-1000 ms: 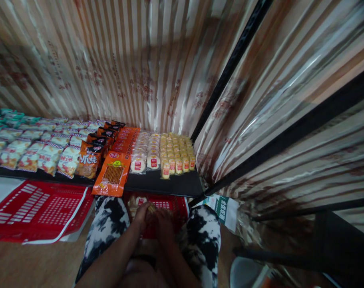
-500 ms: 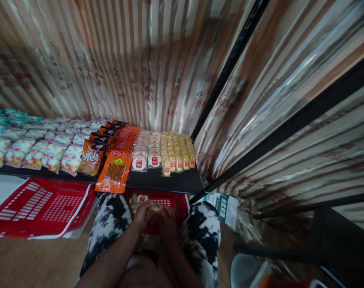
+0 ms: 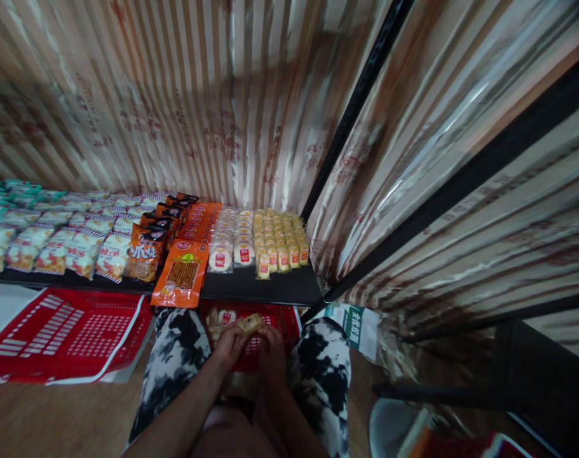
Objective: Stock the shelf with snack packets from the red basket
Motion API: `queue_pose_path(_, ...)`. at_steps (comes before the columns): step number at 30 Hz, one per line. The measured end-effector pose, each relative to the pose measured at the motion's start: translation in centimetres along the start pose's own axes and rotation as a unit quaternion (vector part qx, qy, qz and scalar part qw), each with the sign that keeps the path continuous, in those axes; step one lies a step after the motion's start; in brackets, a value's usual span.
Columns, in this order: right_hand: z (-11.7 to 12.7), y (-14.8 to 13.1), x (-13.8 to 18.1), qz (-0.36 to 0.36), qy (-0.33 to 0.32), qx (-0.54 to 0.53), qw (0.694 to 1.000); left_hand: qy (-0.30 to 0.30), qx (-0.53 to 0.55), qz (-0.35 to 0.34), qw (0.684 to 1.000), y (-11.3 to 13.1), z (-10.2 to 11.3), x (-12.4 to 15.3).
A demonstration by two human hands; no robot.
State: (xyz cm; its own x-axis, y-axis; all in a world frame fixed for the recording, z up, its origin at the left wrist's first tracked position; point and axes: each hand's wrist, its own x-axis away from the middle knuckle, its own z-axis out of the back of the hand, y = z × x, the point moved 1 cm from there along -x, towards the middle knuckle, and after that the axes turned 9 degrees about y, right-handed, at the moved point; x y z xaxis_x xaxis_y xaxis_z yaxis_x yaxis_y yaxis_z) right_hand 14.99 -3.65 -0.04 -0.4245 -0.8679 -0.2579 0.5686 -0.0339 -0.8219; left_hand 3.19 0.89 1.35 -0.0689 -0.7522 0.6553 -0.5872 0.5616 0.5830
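Observation:
Between my knees, a small yellowish wrapped snack pack [image 3: 252,324] is held up over a red basket [image 3: 288,324]. My left hand [image 3: 229,343] is closed on its left end, and my right hand [image 3: 270,346] closes on its right end. Other wrapped packs [image 3: 216,318] lie in the basket just left of it, one with a red and white label. Above, on the black shelf [image 3: 260,289], stand rows of yellow packs [image 3: 282,245] and whitish round packs [image 3: 221,251]. My fingertips are small and dim in the view.
Orange snack bags [image 3: 182,273], black-and-orange bags [image 3: 146,251] and white bags [image 3: 84,251] line the shelf leftward. Another red basket [image 3: 98,331] lies below at left. Dark metal posts [image 3: 351,114] rise at right, before striped sheeting. A grey stool-like object [image 3: 391,429] sits lower right.
The yellowish pack has turned and shows more of its face. My right hand has shifted slightly right, and the two hands are a little farther apart. The view has tilted slightly.

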Motion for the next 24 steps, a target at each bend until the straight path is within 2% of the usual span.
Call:
queue_pose_path(5,0.4,-0.4,-0.2,-0.010,0.017,-0.016,1.000,0.009,0.034,0.015,0.999,0.5,-1.1,1.5)
queue_pose_path(10,0.4,-0.5,-0.3,-0.060,-0.002,-0.055,0.997,0.028,0.004,0.002,1.000,0.6,-1.5,2.4)
queue_pose_path(15,0.3,-0.1,-0.5,-0.143,-0.001,-0.123,0.982,0.029,-0.017,-0.037,0.999,-0.1,-1.7,2.3)
queue_pose_path(19,0.2,-0.2,-0.7,-0.184,-0.031,-0.171,0.967,0.018,-0.067,-0.098,0.993,-0.4,-1.7,2.2)
queue_pose_path(22,0.2,-0.6,-0.9,-0.147,-0.039,-0.144,0.978,0.015,-0.144,-0.170,0.975,0.0,-1.9,2.4)
queue_pose_path(24,0.4,-1.1,-1.1,-0.089,-0.028,-0.087,0.992,0.015,-0.184,-0.214,0.959,0.3,-2.0,2.7)
